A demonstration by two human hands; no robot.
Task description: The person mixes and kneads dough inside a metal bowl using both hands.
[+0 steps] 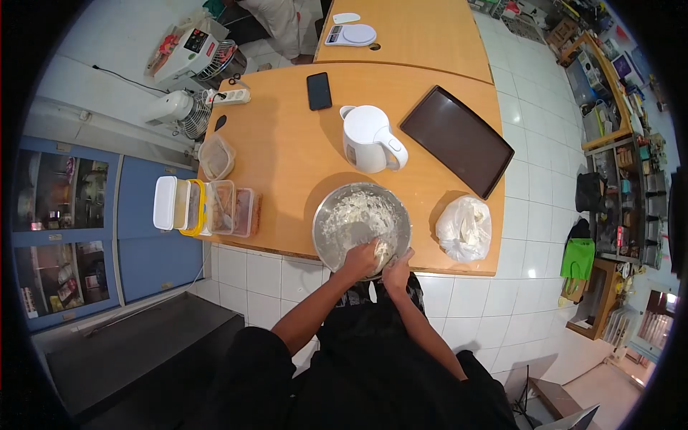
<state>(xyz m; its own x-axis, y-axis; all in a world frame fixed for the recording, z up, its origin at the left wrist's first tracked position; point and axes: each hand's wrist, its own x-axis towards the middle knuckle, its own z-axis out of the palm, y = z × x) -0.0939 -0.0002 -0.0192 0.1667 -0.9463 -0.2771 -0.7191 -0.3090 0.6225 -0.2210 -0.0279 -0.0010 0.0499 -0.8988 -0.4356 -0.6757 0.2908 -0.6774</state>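
A steel bowl [322, 239] with pale, crumbly dough [358, 209] sits at the table's near edge. My left hand [362, 259] reaches into it, fingers curled into the dough near the lower right wall; its fingertips are partly hidden. My right hand [396, 274] grips the bowl's rim at the lower right, with its fingers closed. Behind the bowl stands a white electric kettle [367, 136], its handle pointing right. A tied clear plastic bag [464, 228] with pale contents rests right of the bowl.
A dark tray [459, 140] lies on the wooden table [279, 150] at the right. Plastic containers [221, 208] line the left edge. Farther back are a phone [319, 91], a power strip [231, 96] and a scale [351, 35]. Another person's legs [279, 25] show at the top.
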